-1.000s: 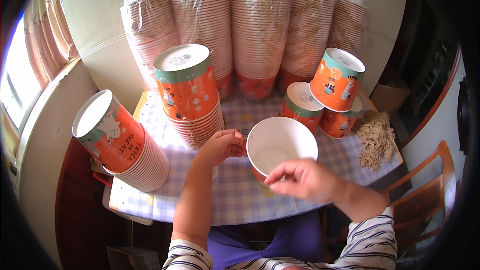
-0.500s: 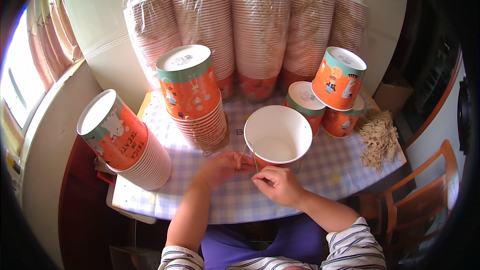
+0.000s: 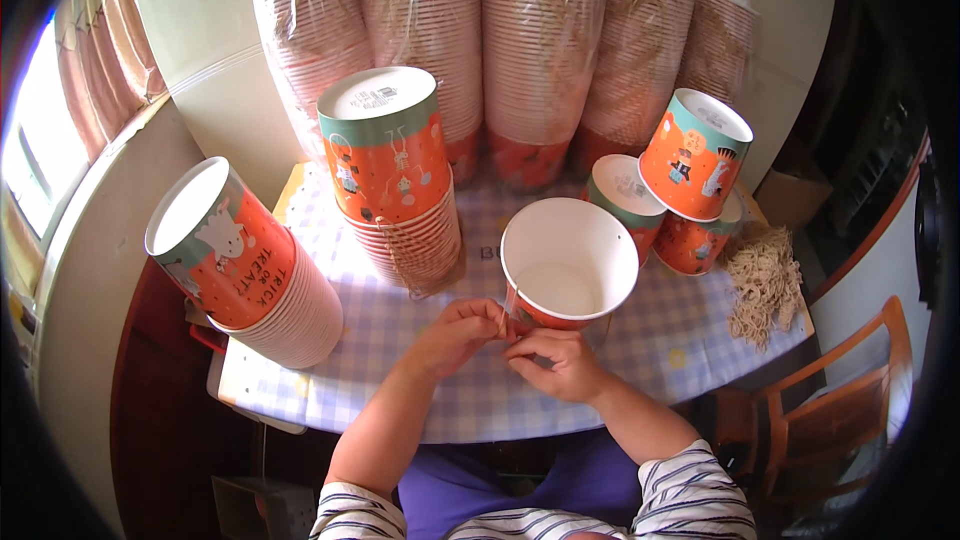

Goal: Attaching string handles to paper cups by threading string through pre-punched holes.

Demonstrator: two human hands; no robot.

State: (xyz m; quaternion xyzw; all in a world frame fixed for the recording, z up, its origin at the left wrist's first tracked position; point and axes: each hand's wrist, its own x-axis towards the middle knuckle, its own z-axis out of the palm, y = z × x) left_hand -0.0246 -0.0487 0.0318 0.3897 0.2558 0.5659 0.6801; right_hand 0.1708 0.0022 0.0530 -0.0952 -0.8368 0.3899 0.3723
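Note:
A paper bucket [image 3: 570, 260], white inside and orange outside, stands mouth up on the checked tablecloth in front of me. Thin beige twine [image 3: 511, 302] hangs at the near left of its rim and runs down to my fingers. My left hand [image 3: 462, 333] is closed in a pinch on that twine, just left of the bucket's lower front. Close beside it, my right hand [image 3: 560, 362] also pinches the twine, its fingertips almost meeting the left ones. The exact shape of the twine between the fingertips is too small to make out.
Nested upside-down orange buckets stand in a left stack [image 3: 245, 260] and a middle stack [image 3: 390, 170]. Single upturned buckets [image 3: 690, 165] are piled at right, near a heap of twine [image 3: 765, 285]. Tall plastic-wrapped bucket stacks [image 3: 540, 40] line the back. A wooden chair [image 3: 840, 390] stands right.
My left hand has moved up and right, its fingers closing on the twine by my right fingertips. The whole view has shifted slightly.

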